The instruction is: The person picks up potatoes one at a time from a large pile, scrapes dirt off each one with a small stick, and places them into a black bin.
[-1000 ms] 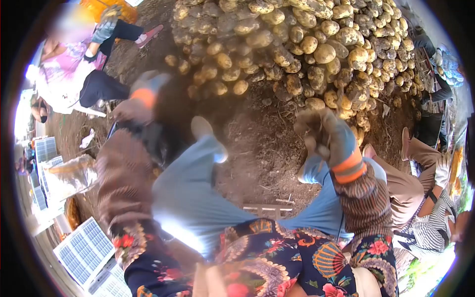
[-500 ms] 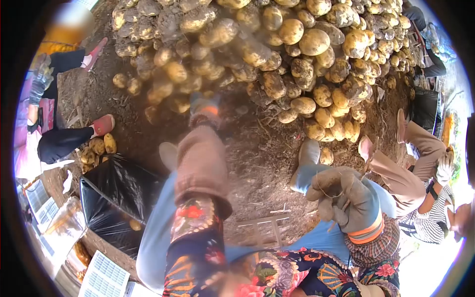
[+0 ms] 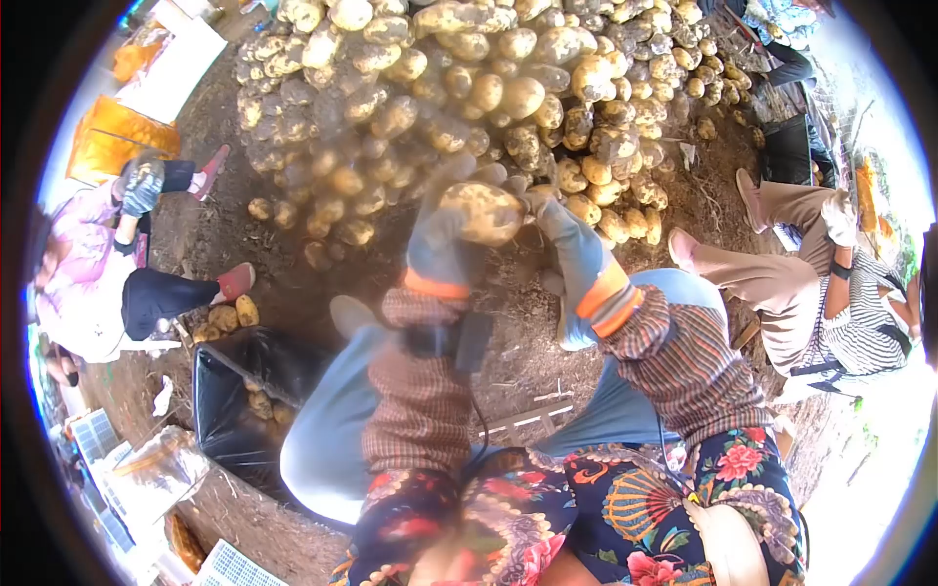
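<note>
In the head view, my left hand [image 3: 438,227], in a grey work glove with an orange cuff band, is wrapped round a large soil-smeared potato [image 3: 486,214]. That hand is partly blurred. My right hand [image 3: 567,223], gloved the same way, meets the potato's right end with its fingers drawn together. Both hands are raised in front of the near edge of a big heap of muddy potatoes [image 3: 523,98].
To my left stands a black plastic bag [image 3: 227,402] with potatoes in it. Seated people, one at left [image 3: 83,254] and one at right [image 3: 850,303], flank the heap. White crates [image 3: 239,566] stand at lower left. An orange sack [image 3: 112,137] lies upper left.
My left hand, formerly stretched toward the heap, has come back with a potato. My right hand has moved from above my right knee up and leftward to that potato. The view has shifted.
</note>
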Available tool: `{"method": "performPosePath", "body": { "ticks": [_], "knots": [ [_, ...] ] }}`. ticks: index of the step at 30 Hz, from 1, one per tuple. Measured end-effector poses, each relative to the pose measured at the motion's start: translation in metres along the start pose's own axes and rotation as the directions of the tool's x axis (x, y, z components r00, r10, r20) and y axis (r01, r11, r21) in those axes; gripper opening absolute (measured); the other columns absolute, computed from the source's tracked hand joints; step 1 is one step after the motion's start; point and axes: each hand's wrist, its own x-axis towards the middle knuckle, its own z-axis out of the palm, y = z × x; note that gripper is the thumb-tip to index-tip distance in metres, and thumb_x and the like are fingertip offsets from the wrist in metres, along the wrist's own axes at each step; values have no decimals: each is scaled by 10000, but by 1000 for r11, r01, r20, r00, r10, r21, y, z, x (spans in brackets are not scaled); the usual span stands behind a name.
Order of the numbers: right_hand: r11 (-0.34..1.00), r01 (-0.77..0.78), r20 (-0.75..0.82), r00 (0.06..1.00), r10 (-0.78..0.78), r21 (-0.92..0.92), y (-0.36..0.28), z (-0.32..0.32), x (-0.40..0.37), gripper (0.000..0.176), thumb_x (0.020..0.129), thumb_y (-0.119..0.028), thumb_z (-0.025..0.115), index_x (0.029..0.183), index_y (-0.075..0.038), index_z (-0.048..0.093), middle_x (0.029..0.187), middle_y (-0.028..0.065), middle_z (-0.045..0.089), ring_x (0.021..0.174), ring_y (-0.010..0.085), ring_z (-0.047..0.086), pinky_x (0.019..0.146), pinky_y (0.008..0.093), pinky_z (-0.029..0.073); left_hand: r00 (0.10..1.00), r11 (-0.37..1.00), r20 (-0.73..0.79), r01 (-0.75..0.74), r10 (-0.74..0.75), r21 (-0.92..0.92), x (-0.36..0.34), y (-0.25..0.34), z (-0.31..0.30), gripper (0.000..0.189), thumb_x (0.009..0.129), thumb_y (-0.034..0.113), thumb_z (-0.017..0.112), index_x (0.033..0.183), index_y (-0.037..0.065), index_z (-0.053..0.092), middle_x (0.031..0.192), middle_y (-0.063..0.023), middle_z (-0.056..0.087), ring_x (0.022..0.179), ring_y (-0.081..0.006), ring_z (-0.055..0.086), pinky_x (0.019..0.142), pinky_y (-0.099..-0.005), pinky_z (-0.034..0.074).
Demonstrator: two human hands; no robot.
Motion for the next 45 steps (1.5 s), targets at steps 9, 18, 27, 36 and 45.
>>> {"method": "performPosePath", "body": {
  "ticks": [9,18,27,36,45],
  "knots": [
    [865,480,48,877,-479,-147,38,4,9,370,1012,-320,643,1093,39,668,901,95,714,775,166,680,644,301,527,925,907,-318,-62,209,417,-44,0,50,320,1083,195,420,1313,20,560,1189,-179,676,1081,-277,658,937,-437,557],
    [844,444,261,889,-375,-301,17,16,-28,386,868,-220,789,1133,33,669,941,115,726,817,123,644,728,309,521,874,78,72,-124,480,989,-83,6,79,283,1048,156,510,1282,17,589,1168,-137,673,1092,-227,648,938,-405,553],
    [252,785,463,556,-691,-566,16,13,-46,515,790,-171,809,1248,10,658,1079,165,733,958,162,694,783,339,559,701,687,-606,227,377,690,-85,10,114,236,998,110,575,1188,5,665,1154,-125,686,983,-218,682,883,-344,552],
    [708,602,394,792,-467,-369,38,-7,-26,323,975,-162,665,1244,18,679,974,68,740,885,121,653,791,285,545,954,926,-300,136,-26,353,-116,12,77,360,1086,244,413,1254,-12,602,1187,-187,674,1097,-294,673,962,-430,568],
    [343,840,532,535,-656,-421,47,32,-35,768,901,-514,756,1397,41,563,1189,182,700,1020,259,707,858,339,563,742,955,-668,153,59,253,-130,-3,83,337,1026,339,552,1145,30,615,960,-100,665,727,-236,690,546,-347,538]
  ]
}}
